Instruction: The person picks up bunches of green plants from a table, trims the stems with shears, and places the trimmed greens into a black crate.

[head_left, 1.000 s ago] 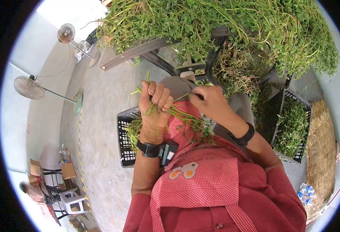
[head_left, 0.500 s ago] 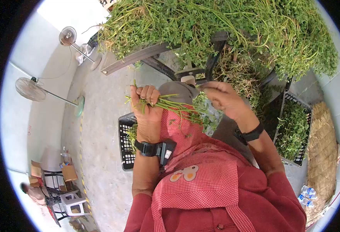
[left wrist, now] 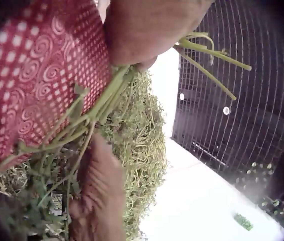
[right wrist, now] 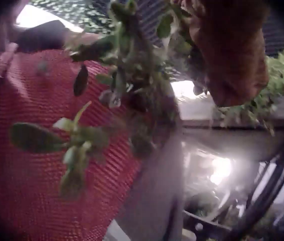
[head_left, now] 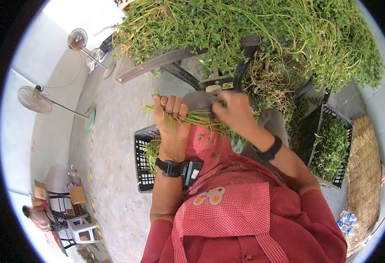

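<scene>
The left hand (head_left: 171, 115) has its grip clamped on a bunch of green stems (head_left: 196, 117). At its 3 o'clock, the right hand (head_left: 234, 111) pinches the same stems, above the red apron (head_left: 227, 206).

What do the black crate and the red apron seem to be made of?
Crate: probably moulded plastic, matt black, judging by its even grid of small holes. Apron: woven cloth, matt, with a fine red-and-white check and soft folds. The left hand grips green stems above it.
</scene>
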